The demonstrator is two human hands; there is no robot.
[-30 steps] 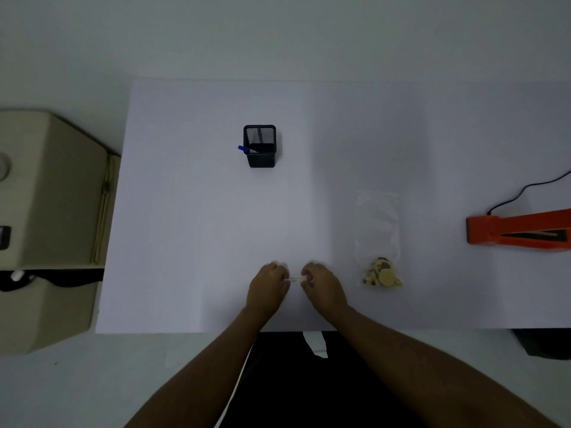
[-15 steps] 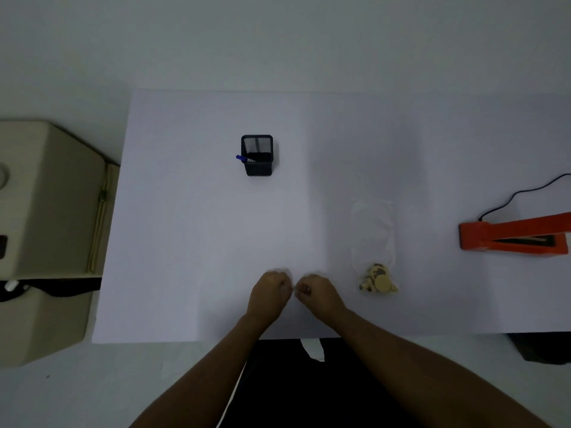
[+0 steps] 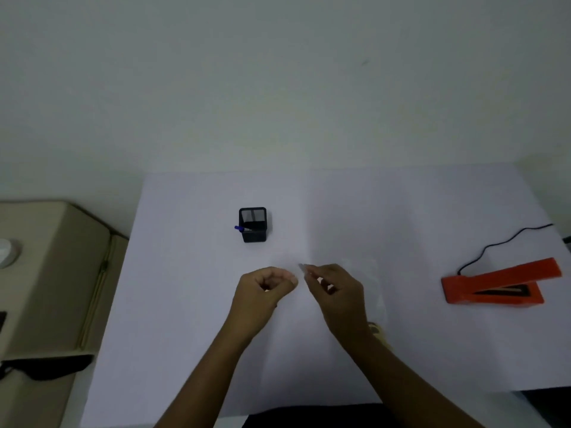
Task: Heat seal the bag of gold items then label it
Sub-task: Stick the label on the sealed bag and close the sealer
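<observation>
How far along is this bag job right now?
Nothing looks finished: the clear bag lies on the table, apart from the orange heat sealer. In hand: the right hand pinches a small pale strip, perhaps a label, while the left hand is curled beside it. Sealing and labelling remain; the pen sits in its holder.

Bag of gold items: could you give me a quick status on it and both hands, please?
Left hand curled shut, contents unclear. Right hand pinches a small pale strip. Bag flat on table, behind right wrist, untouched. Sealer far right, path clear.
</observation>
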